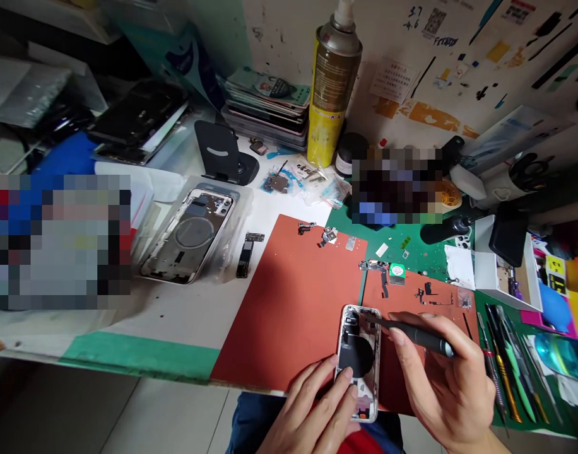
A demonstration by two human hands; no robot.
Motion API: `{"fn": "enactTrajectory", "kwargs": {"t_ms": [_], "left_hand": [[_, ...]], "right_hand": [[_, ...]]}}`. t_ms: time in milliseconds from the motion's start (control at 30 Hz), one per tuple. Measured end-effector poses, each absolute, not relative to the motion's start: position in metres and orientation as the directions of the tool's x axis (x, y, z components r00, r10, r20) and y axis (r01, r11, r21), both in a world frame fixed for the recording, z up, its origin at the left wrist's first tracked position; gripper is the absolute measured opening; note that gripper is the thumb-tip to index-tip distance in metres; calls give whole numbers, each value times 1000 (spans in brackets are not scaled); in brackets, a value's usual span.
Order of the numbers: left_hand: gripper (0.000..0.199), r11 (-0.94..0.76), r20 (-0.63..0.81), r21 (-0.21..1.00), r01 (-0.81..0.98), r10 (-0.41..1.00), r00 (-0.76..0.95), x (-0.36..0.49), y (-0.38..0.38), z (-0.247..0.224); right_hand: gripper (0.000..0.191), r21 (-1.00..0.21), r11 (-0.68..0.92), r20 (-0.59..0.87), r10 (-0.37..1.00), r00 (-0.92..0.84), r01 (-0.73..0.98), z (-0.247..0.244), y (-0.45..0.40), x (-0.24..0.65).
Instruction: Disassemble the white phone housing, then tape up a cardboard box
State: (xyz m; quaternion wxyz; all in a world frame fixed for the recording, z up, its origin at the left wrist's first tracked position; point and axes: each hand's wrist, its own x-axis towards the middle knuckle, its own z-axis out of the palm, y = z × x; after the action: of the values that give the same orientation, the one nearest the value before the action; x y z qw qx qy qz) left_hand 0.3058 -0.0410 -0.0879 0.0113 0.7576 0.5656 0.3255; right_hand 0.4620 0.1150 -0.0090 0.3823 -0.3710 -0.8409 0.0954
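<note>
A phone housing (358, 356), its inside facing up with a black round pad in the middle, lies at the front edge of the red mat (289, 296) and partly overhangs it. My left hand (317, 407) grips the lower left part of the housing, fingertips resting over its rim and inner face. In my right hand (452, 372) is a dark screwdriver (419, 336), pinched between thumb and fingers. The screwdriver's thin tip reaches the upper inside of the housing, near the camera end. Whether it sits in a screw is too small to tell.
Small phone parts (377, 268) lie behind the housing. A logic board (248, 255) and a second phone housing (187, 236) in a plastic tray stand left. Several tools (507, 362) line the right side. A yellow spray can (334, 94) rises at the back.
</note>
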Motion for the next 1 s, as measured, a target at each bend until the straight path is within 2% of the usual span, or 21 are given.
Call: {"fn": "enactTrajectory", "kwargs": {"t_ms": [333, 533, 633, 733, 867, 1000], "left_hand": [[30, -344, 450, 430, 835, 883, 132, 305, -41, -87], [27, -354, 464, 388, 851, 873, 152, 303, -40, -84], [26, -365, 473, 359, 859, 865, 169, 302, -40, -83], [27, -366, 475, 349, 863, 863, 174, 302, -40, -83], [27, -359, 491, 361, 861, 858, 152, 304, -41, -83], [29, -358, 456, 380, 853, 875, 164, 303, -43, -82]], "right_hand": [[66, -490, 708, 532, 705, -469, 509, -12, 119, 460], [63, -427, 736, 543, 673, -502, 525, -7, 121, 457], [54, -361, 758, 545, 645, -536, 544, 2, 125, 453], [45, -294, 778, 488, 621, -613, 555, 12, 130, 450], [38, -349, 823, 353, 558, -751, 448, 24, 138, 450], [35, -336, 848, 308, 511, -803, 411, 32, 144, 449]]}}
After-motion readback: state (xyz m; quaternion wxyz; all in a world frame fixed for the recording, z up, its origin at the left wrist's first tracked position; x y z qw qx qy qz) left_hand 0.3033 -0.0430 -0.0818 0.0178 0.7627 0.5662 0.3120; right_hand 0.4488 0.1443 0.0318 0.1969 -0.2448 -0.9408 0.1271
